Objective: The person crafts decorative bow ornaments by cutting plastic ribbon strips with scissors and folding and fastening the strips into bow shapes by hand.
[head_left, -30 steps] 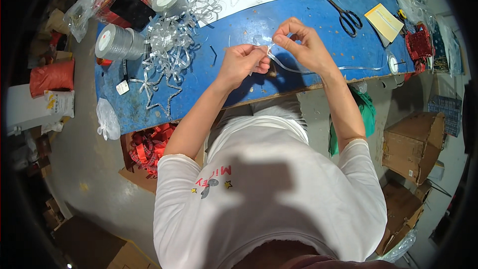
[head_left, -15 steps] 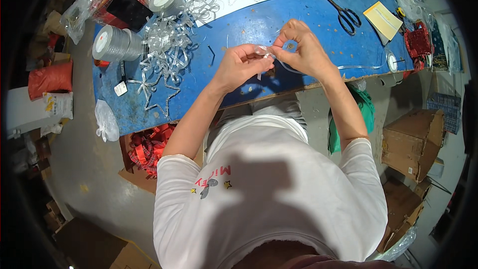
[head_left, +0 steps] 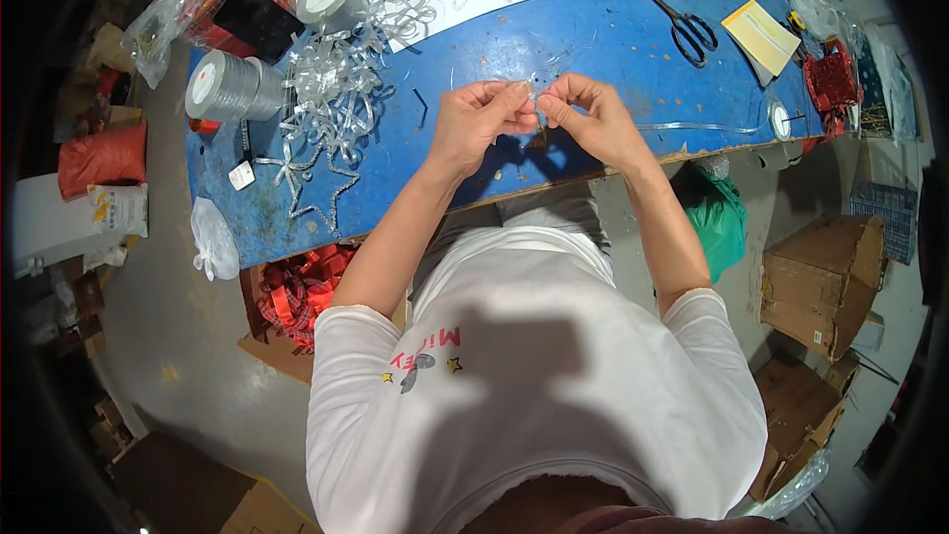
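My left hand (head_left: 481, 122) and my right hand (head_left: 587, 116) meet over the blue table (head_left: 593, 35), fingertips pinched together on a thin clear ribbon strip (head_left: 535, 109). The strip trails right along the table's front edge toward a small ribbon spool (head_left: 780, 122). A pile of finished silver ribbon stars (head_left: 331, 99) lies to the left of my left hand.
Two silver ribbon rolls (head_left: 225, 89) and a red bag in plastic (head_left: 222, 10) sit at the table's left. Black scissors (head_left: 687, 32) and a yellow notepad (head_left: 761, 37) lie at the right. Red ribbon (head_left: 297, 292) fills a box under the table; cardboard boxes (head_left: 820, 272) stand right.
Both hands have drawn closer together, and the ribbon loop between them has been pulled tight into a small pinch.
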